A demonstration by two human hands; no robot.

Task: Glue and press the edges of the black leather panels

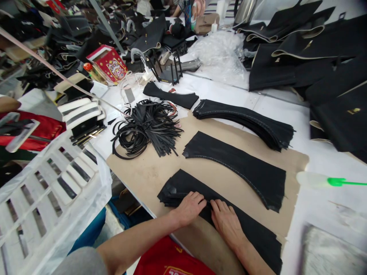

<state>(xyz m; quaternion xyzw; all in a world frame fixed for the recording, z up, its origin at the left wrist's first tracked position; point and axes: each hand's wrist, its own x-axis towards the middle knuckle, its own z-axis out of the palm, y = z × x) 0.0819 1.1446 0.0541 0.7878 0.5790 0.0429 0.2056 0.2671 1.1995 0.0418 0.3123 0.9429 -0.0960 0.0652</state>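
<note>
The left hand [189, 208] and right hand [226, 225] are pressing spread flat on a stack of black leather panels [180, 185] on a tan board [143, 183], with a white plastic crate [37, 214] holding white-and-black strips [73, 172] sitting left.

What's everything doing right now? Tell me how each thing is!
Left hand, open, resting on the black panels
Right hand, open, resting on the black panels
Black panels, stacked flat
Black straps, tangled in a heap
Plastic bag, crumpled
</note>
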